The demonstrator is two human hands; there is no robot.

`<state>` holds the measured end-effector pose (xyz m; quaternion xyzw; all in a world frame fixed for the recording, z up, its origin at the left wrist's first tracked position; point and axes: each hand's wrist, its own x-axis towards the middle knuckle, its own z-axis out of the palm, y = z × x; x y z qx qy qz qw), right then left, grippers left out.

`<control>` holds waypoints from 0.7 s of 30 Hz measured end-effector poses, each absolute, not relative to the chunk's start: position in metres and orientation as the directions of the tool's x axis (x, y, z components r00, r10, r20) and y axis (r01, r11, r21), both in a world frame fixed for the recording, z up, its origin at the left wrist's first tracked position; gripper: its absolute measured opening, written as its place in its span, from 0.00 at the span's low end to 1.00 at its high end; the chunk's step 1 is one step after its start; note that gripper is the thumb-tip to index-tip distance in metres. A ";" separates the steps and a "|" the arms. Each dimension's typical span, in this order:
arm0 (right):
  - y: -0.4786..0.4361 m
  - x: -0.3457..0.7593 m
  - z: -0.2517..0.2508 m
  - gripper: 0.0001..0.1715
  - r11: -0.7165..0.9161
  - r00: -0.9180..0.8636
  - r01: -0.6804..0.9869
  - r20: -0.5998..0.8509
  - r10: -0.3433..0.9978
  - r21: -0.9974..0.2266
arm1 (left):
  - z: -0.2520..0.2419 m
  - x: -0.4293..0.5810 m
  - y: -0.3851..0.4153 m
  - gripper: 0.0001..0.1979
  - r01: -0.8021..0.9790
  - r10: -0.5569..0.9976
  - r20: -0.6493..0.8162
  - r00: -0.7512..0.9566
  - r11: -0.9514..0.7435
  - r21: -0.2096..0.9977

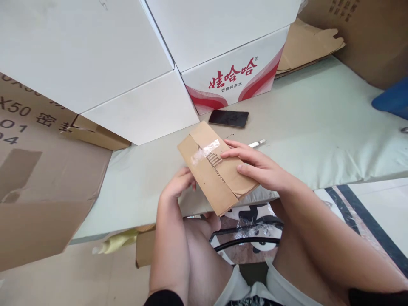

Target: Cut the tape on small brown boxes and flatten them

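Note:
A small brown cardboard box [207,170] lies slantwise over the front edge of the covered table. Clear tape crosses the seam on its top, and the cardboard is torn there, baring corrugated ridges. My right hand [258,165] grips the box's right side, fingers and thumb lying on the top face. On the other side my left hand [178,182] has its fingers curled at the box's lower left edge, partly hidden by it. Just beyond my right hand, a slim white tool [256,143] rests on the table, partly covered by my fingers. A dark phone [228,118] lies behind the box.
White cartons [140,106] stand stacked at the back, one with red lettering [232,78]. A large brown carton [47,170] is on the left. Flattened cardboard [306,44] and a blue object [392,100] are at the right. The pale green table cover [318,123] ends above my legs.

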<state>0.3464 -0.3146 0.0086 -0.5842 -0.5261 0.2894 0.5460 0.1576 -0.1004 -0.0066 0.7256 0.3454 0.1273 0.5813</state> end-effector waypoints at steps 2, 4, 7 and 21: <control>-0.315 0.346 0.007 0.25 0.148 0.277 0.296 0.234 0.932 -0.943 | -0.002 0.156 -0.093 0.11 0.300 0.716 -0.168 0.678 -0.061 0.952; -0.315 0.346 0.005 0.25 0.144 0.295 0.269 0.224 0.929 -0.952 | 0.003 0.156 -0.092 0.15 0.141 0.817 0.013 0.577 -0.116 0.983; -0.313 0.342 0.000 0.24 0.179 0.331 0.178 0.231 0.915 -0.967 | 0.010 0.158 -0.097 0.25 0.005 0.797 0.329 0.506 -0.384 0.923; -0.293 0.323 -0.020 0.30 0.140 0.203 0.197 0.180 0.963 -0.971 | 0.017 0.147 -0.096 0.26 0.138 0.555 0.312 0.771 -0.624 0.769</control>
